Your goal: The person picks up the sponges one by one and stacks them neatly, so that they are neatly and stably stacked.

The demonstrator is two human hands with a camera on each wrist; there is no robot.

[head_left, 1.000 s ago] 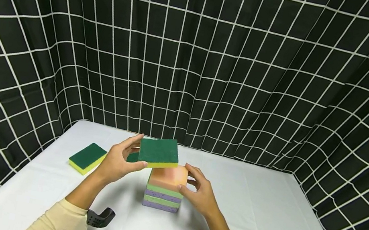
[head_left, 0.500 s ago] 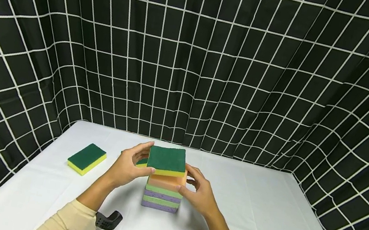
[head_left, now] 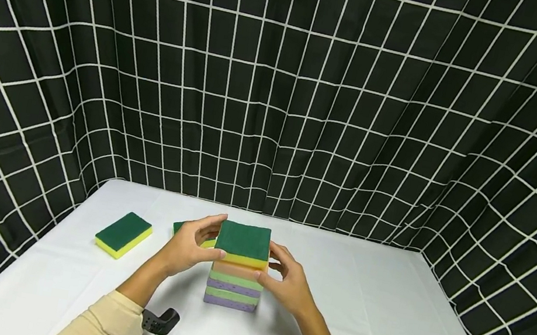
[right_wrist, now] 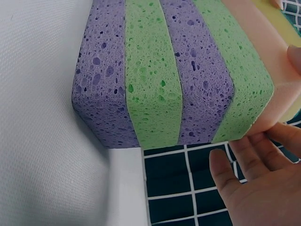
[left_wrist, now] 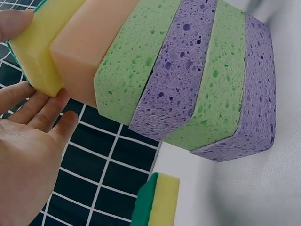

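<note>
In the head view, my left hand [head_left: 184, 250] grips a scrub sponge [head_left: 244, 240], green scouring side up and yellow foam below, thumb at its near left edge. It sits over a peach-orange sponge [head_left: 233, 270], which tops a squared stack. Under that, light green sponges [left_wrist: 136, 61] alternate with purple sponges [left_wrist: 181, 66] down to the table. My right hand [head_left: 293, 283] holds the orange sponge from the right, thumb on its near face and fingers behind. In the left wrist view, yellow foam lies against the orange sponge, slightly offset from it.
A second green-and-yellow scrub sponge [head_left: 123, 234] lies at the left on the white table [head_left: 382, 317]. Another scrub sponge [head_left: 178, 226] shows partly behind my left hand. A black curtain with white grid lines [head_left: 279, 104] surrounds the table's back and sides.
My left hand has moved right and down, bringing the scrub sponge over the orange one and lining it up with the stack. My right hand has stayed nearly still at the stack.
</note>
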